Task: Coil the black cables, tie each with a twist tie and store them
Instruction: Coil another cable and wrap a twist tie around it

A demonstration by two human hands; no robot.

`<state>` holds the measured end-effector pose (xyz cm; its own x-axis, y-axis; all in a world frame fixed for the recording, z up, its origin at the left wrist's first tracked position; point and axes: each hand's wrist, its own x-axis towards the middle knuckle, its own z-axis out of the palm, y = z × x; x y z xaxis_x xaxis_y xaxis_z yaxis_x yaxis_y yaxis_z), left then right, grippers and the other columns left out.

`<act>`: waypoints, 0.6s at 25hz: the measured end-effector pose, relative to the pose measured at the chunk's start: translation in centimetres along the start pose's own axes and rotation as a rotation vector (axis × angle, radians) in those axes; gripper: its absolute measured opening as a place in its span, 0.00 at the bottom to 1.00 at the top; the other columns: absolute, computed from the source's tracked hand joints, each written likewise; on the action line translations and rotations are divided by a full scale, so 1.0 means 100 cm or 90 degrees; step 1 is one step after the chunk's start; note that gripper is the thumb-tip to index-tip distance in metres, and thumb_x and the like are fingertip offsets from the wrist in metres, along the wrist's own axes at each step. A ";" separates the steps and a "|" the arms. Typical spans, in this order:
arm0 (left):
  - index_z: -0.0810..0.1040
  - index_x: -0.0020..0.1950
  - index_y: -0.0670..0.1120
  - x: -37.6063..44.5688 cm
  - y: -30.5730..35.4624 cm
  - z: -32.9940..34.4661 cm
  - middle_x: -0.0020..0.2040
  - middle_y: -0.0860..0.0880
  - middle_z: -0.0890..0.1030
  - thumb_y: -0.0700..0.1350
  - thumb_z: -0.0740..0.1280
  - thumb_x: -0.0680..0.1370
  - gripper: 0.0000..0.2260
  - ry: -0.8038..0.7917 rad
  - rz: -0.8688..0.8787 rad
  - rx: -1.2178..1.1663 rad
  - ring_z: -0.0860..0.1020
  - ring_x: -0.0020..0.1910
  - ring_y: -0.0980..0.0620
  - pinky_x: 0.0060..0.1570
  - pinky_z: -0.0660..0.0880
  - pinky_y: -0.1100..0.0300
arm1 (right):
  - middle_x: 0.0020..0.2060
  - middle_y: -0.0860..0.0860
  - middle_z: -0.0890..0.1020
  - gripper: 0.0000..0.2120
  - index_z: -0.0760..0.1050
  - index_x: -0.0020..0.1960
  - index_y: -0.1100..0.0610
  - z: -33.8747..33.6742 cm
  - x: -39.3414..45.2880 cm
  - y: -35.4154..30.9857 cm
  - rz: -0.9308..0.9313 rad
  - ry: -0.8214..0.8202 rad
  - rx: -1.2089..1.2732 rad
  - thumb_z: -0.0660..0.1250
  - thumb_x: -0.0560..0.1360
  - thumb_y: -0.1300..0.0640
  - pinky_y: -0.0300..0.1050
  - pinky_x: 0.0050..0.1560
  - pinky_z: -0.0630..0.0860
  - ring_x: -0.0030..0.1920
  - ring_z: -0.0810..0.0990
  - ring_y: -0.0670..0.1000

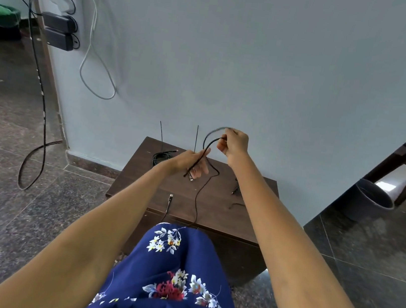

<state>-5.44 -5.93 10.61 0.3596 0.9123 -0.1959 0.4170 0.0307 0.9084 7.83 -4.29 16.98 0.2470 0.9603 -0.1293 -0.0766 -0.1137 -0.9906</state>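
Coiling is under way, nothing looks stored. One coiled cable (160,157) lies at the counter's (217,208) back left; whether it is tied I cannot tell. The cable (199,200) in hand trails over the counter's front edge. The left hand (190,162) grips gathered strands low; the right hand (233,144), raised above it, pinches a loop with curled fingers (223,145). Both arms reach forward.

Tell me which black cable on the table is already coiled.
The black cable at the table's far left corner, lying in a small coil. The one in both hands trails loose over the front edge; the right-side one isn't visibly coiled.
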 end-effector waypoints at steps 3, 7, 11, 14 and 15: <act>0.75 0.32 0.43 -0.007 0.000 -0.010 0.19 0.55 0.64 0.62 0.44 0.81 0.33 0.006 0.014 -0.083 0.63 0.19 0.58 0.27 0.63 0.63 | 0.30 0.55 0.72 0.08 0.70 0.40 0.62 0.000 0.004 0.009 0.046 0.013 0.055 0.58 0.78 0.66 0.41 0.27 0.79 0.27 0.72 0.49; 0.71 0.33 0.45 -0.007 -0.004 -0.023 0.23 0.55 0.60 0.64 0.47 0.80 0.29 0.050 0.004 -0.174 0.56 0.20 0.58 0.22 0.54 0.65 | 0.42 0.56 0.75 0.11 0.72 0.50 0.61 -0.012 0.005 0.030 0.034 -0.046 -0.352 0.58 0.80 0.53 0.45 0.36 0.80 0.30 0.76 0.53; 0.67 0.34 0.48 0.002 -0.007 -0.017 0.24 0.57 0.60 0.58 0.53 0.82 0.20 0.014 -0.004 -0.220 0.56 0.22 0.59 0.20 0.52 0.67 | 0.60 0.58 0.70 0.17 0.78 0.57 0.58 -0.012 0.005 0.055 -0.224 -0.138 -0.702 0.57 0.80 0.49 0.50 0.58 0.70 0.60 0.69 0.57; 0.64 0.35 0.48 0.006 -0.017 -0.015 0.24 0.56 0.59 0.54 0.53 0.82 0.18 -0.065 -0.013 -0.345 0.55 0.21 0.60 0.18 0.51 0.68 | 0.61 0.56 0.73 0.14 0.74 0.61 0.59 -0.003 0.001 0.066 -0.250 -0.251 -0.562 0.58 0.80 0.55 0.44 0.61 0.67 0.64 0.70 0.55; 0.64 0.34 0.48 0.007 -0.020 -0.017 0.24 0.56 0.59 0.54 0.52 0.83 0.19 -0.099 -0.025 -0.381 0.55 0.20 0.60 0.17 0.51 0.68 | 0.62 0.57 0.73 0.14 0.72 0.63 0.60 -0.002 0.001 0.068 -0.238 -0.256 -0.513 0.59 0.80 0.56 0.43 0.60 0.68 0.64 0.71 0.54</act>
<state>-7.40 -4.70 9.28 0.4897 0.8371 -0.2440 -0.0920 0.3279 0.9402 7.54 -5.06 10.20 -0.2392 0.9679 0.0769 0.6603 0.2202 -0.7180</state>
